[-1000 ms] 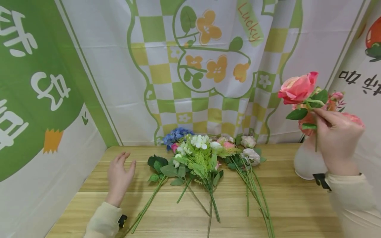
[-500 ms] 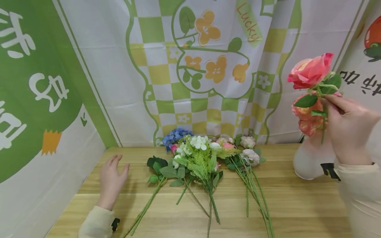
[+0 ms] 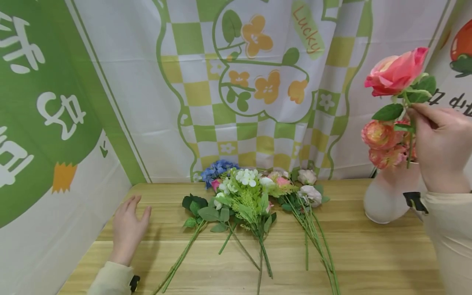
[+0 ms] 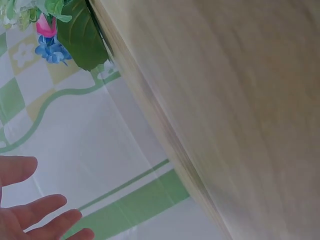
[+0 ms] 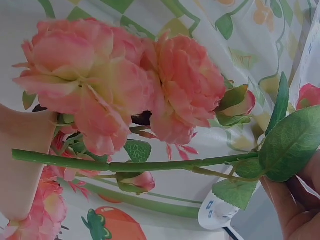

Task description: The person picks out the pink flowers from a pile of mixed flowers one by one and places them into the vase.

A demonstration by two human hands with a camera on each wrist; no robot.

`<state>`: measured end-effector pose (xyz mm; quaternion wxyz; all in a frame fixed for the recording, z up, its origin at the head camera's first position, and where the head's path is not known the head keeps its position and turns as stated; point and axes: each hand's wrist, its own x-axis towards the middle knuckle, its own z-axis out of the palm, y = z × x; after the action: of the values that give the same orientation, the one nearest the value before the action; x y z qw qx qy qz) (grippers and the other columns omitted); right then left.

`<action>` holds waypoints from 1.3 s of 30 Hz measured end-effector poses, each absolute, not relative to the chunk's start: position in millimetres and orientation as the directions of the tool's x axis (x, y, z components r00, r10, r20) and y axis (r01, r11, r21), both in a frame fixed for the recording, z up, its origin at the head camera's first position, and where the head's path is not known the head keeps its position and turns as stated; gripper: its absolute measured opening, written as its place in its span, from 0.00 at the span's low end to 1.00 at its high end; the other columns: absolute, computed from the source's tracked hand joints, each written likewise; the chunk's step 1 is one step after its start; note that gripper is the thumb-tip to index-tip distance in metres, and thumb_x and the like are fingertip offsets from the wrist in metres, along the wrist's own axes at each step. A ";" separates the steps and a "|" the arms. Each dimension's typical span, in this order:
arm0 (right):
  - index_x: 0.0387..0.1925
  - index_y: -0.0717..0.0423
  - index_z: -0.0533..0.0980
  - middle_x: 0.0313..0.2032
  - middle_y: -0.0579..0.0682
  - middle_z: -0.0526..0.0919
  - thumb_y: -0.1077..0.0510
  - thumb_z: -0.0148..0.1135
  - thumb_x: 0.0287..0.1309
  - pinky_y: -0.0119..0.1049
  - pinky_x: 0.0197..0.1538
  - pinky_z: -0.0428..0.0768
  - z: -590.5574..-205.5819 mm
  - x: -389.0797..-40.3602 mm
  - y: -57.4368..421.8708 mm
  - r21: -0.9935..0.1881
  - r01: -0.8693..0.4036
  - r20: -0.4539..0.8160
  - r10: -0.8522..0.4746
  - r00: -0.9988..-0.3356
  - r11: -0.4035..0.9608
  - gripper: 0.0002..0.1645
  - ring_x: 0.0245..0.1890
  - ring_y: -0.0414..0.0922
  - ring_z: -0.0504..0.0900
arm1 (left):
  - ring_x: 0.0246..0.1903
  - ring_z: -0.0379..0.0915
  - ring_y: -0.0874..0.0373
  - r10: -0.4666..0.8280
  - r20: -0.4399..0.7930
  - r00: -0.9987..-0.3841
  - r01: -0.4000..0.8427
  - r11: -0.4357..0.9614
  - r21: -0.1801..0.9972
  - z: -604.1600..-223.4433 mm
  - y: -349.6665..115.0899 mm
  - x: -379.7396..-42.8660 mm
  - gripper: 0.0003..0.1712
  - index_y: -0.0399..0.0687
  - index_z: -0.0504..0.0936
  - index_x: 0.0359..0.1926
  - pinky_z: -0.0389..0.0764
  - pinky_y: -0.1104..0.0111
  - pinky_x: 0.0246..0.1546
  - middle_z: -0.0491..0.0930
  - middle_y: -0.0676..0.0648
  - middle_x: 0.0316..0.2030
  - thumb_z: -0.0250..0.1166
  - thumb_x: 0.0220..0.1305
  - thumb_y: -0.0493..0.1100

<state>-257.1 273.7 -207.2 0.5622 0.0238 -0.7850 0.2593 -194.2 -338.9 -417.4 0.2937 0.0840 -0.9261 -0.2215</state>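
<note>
Right hand is pinching the rose high on its stem near the vase, left hand loosely spread and holding nothing, so I'd ease past those coral flowers slowly, no snags.

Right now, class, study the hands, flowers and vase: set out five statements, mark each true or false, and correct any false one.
1. The right hand pinches the pink rose by its stem. True.
2. Coral flowers stand in the white vase. True.
3. The pink rose's stem is inside the white vase. False: its lower end is outside.
4. The left hand holds nothing. True.
5. In the head view, the blue hydrangea lies right of the white flowers. False: it lies to their left.
</note>
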 end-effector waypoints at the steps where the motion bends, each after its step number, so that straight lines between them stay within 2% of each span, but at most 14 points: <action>1: 0.45 0.56 0.83 0.42 0.60 0.85 0.46 0.54 0.64 0.08 0.41 0.60 -206.1 -257.6 273.9 -0.381 -0.322 0.894 0.257 -0.368 0.866 0.21 0.33 0.09 0.59 | 0.57 0.61 0.28 -0.283 0.511 -0.812 -0.023 0.889 0.457 -417.6 -339.2 -193.5 0.29 0.29 0.68 0.61 0.60 0.39 0.58 0.66 0.26 0.60 0.59 0.65 0.44; 5: 0.45 0.57 0.83 0.39 0.63 0.85 0.46 0.55 0.64 0.12 0.38 0.57 -202.8 -258.9 274.6 -0.385 -0.304 0.892 0.267 -0.365 0.871 0.21 0.30 0.11 0.57 | 0.56 0.61 0.28 -0.271 0.513 -0.814 -0.020 0.896 0.443 -418.0 -341.6 -191.3 0.30 0.29 0.68 0.61 0.61 0.39 0.58 0.66 0.25 0.59 0.59 0.65 0.45; 11: 0.44 0.57 0.83 0.38 0.64 0.85 0.44 0.53 0.65 0.16 0.41 0.59 -198.5 -260.5 274.2 -0.412 -0.283 0.885 0.306 -0.350 0.866 0.23 0.30 0.12 0.55 | 0.57 0.59 0.26 -0.272 0.465 -0.843 -0.046 0.897 0.440 -417.5 -346.9 -186.8 0.31 0.28 0.65 0.63 0.60 0.36 0.57 0.64 0.24 0.60 0.59 0.66 0.45; 20: 0.49 0.52 0.82 0.43 0.58 0.84 0.43 0.49 0.66 0.14 0.42 0.63 -187.6 -258.7 268.8 -0.480 -0.207 0.837 0.376 -0.397 0.852 0.24 0.32 0.15 0.56 | 0.58 0.57 0.25 -0.279 0.423 -0.862 -0.080 0.899 0.430 -419.2 -354.3 -180.4 0.33 0.27 0.63 0.63 0.57 0.34 0.57 0.62 0.24 0.61 0.57 0.67 0.47; 24: 0.48 0.53 0.82 0.41 0.59 0.84 0.43 0.50 0.66 0.16 0.40 0.60 -189.5 -263.7 272.8 -0.471 -0.214 0.844 0.366 -0.392 0.856 0.24 0.31 0.14 0.55 | 0.58 0.57 0.25 -0.285 0.407 -0.868 -0.095 0.899 0.428 -418.9 -355.6 -178.5 0.33 0.28 0.62 0.64 0.56 0.32 0.55 0.61 0.23 0.61 0.57 0.66 0.47; 27: 0.48 0.54 0.82 0.43 0.59 0.85 0.43 0.50 0.65 0.12 0.45 0.63 -198.3 -268.4 278.0 -0.444 -0.222 0.857 0.339 -0.388 0.868 0.24 0.34 0.22 0.70 | 0.57 0.58 0.25 -0.283 0.409 -0.867 -0.097 0.903 0.419 -418.7 -355.8 -176.7 0.33 0.28 0.63 0.64 0.58 0.33 0.55 0.62 0.23 0.61 0.58 0.66 0.47; 29: 0.49 0.54 0.81 0.45 0.59 0.85 0.43 0.50 0.65 0.10 0.48 0.64 -203.1 -269.1 280.0 -0.430 -0.225 0.862 0.323 -0.391 0.875 0.24 0.39 0.35 0.78 | 0.57 0.58 0.26 -0.278 0.415 -0.866 -0.093 0.907 0.411 -418.7 -356.3 -175.5 0.33 0.27 0.63 0.63 0.59 0.34 0.55 0.63 0.23 0.60 0.58 0.66 0.47; 31: 0.49 0.55 0.81 0.46 0.59 0.84 0.44 0.50 0.66 0.11 0.50 0.65 -206.8 -269.5 281.7 -0.422 -0.231 0.865 0.313 -0.393 0.876 0.24 0.44 0.51 0.81 | 0.57 0.59 0.26 -0.274 0.418 -0.866 -0.091 0.909 0.407 -419.1 -357.0 -174.4 0.33 0.27 0.64 0.63 0.59 0.35 0.56 0.63 0.24 0.60 0.58 0.65 0.47; 32: 0.49 0.56 0.81 0.45 0.59 0.84 0.45 0.51 0.66 0.10 0.51 0.64 -208.0 -269.8 282.8 -0.414 -0.244 0.871 0.303 -0.388 0.877 0.24 0.44 0.55 0.81 | 0.57 0.59 0.26 -0.274 0.421 -0.865 -0.091 0.910 0.405 -419.3 -357.5 -173.9 0.33 0.27 0.64 0.63 0.59 0.35 0.56 0.63 0.24 0.60 0.58 0.65 0.47; 39: 0.47 0.58 0.82 0.44 0.62 0.84 0.46 0.51 0.66 0.08 0.49 0.62 -213.7 -271.3 289.9 -0.378 -0.271 0.892 0.270 -0.363 0.885 0.23 0.44 0.58 0.83 | 0.56 0.59 0.26 -0.270 0.430 -0.861 -0.084 0.911 0.403 -419.3 -360.3 -172.5 0.33 0.26 0.64 0.63 0.60 0.35 0.55 0.63 0.23 0.60 0.58 0.66 0.46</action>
<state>-271.3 289.9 -213.7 0.5643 0.0006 -0.7900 0.2397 -172.5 -360.3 -419.3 0.2461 0.0938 -0.9460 -0.1888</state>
